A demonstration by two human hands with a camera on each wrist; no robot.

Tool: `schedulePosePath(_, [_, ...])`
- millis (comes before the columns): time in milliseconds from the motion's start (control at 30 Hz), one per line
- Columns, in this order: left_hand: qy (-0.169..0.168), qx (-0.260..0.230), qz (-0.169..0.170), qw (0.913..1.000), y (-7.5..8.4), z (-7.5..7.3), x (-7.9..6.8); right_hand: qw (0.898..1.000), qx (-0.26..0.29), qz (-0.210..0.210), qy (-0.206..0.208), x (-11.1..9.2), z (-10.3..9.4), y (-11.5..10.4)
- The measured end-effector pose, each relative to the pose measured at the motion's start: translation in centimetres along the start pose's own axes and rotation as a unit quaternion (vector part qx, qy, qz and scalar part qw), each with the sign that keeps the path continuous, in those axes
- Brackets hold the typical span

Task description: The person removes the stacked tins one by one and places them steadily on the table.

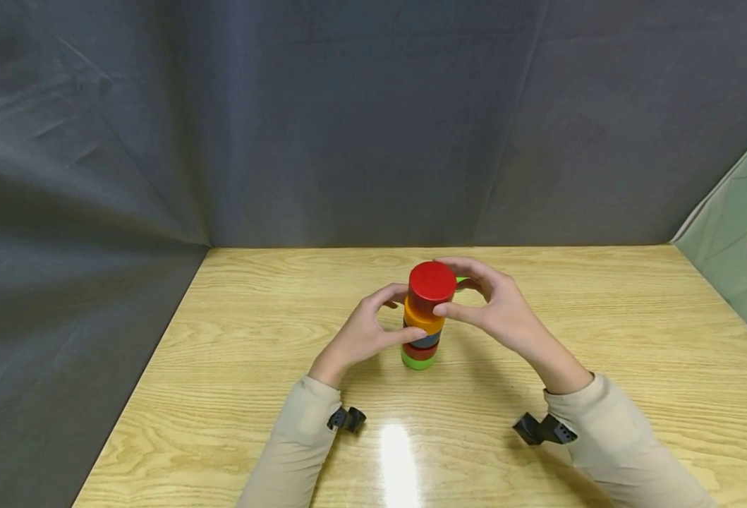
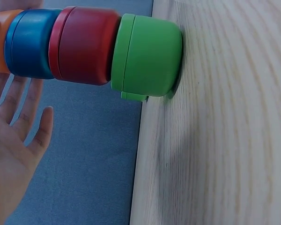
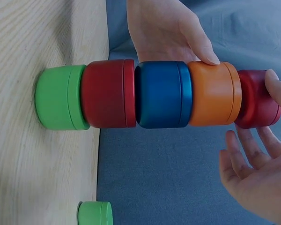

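Observation:
Small round lidded canisters stand in one upright stack in front of me. At the bottom is a green canister (image 3: 56,98), then a red canister (image 3: 104,93), a blue canister (image 3: 159,93) and an orange canister (image 3: 210,93). A second red canister (image 1: 432,282) tops the stack. My left hand (image 1: 367,331) grips the orange canister from the left, its thumb on the near side. From the right, my right hand (image 1: 506,310) holds the top red canister between thumb and fingers. In the right wrist view that canister meets the orange lid slightly off line.
Another green canister (image 3: 94,213) stands on the wooden table (image 1: 252,317), behind my right hand in the head view. Dark grey cloth (image 1: 360,127) rises behind and left of the table. A pale green patterned panel (image 1: 741,233) borders it at right.

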State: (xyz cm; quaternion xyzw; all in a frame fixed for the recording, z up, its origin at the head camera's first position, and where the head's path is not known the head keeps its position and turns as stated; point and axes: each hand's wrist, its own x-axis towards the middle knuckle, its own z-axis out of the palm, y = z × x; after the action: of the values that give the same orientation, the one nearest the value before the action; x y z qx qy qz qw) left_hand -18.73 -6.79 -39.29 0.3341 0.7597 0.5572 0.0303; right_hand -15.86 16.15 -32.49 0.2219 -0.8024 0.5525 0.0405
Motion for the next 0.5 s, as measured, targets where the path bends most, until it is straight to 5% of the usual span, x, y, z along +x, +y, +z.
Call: schedulePosePath(500, [-0.001, 0.012, -0.017, 0.9998, 0.2, 0.0, 0.0, 0.999, 0.009, -0.013, 0.033, -0.1, -1.3, 0.2])
